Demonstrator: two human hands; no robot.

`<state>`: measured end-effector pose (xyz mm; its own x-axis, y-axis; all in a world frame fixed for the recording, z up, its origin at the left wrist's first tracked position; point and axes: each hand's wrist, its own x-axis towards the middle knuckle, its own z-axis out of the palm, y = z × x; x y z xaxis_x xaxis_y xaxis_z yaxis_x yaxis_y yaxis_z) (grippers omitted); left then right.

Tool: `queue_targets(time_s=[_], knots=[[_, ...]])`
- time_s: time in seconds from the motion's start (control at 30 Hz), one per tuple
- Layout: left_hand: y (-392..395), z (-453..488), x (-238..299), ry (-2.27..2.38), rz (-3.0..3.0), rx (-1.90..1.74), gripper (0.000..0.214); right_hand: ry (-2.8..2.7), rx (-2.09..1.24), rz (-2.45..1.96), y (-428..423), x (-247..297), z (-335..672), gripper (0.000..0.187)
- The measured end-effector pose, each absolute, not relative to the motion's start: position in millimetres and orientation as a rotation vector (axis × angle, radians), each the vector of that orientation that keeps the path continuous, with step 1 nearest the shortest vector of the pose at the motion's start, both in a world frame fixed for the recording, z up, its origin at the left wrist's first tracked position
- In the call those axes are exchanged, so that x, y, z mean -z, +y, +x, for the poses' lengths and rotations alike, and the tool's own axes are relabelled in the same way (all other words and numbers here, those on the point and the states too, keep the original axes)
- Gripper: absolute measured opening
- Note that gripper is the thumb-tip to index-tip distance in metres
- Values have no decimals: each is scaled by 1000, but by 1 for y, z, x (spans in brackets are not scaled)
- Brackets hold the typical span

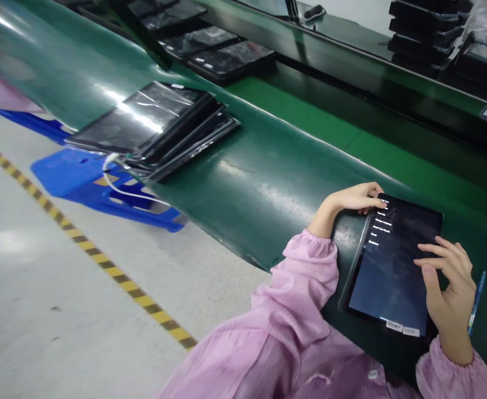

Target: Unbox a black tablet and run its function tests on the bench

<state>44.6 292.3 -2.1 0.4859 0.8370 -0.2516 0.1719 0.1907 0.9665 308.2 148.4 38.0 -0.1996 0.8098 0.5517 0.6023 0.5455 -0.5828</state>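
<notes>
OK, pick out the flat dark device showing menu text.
The tablet at the left hand: white menu lines show on its screen; the stacked devices show none.

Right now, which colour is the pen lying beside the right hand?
The pen is mostly blue; the head view shows it best.

The counter offers room between the stacked panels and left hand; a pen crowds the right hand's outer side, right hand.
</notes>
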Motion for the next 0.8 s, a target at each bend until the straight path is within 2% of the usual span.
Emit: queue_targets(time_s=[0.13,0.33,0.5,0.7,0.8], knots=[[295,44,1,1004,1331,-593,31,-1993,-343,-1187,144,-41,318,14],[296,45,-5,1016,1332,-600,22,-2276,-537,-1403,109,-30,334,62],[295,46,-7,1029,1327,-607,18,-2367,-543,-1477,92,-20,336,89],[296,46,-7,1034,1333,-605,20,-2468,-612,-1461,93,-20,334,110],[296,47,-8,1039,1338,-606,20,-2482,-552,-1444,98,-17,330,105]])
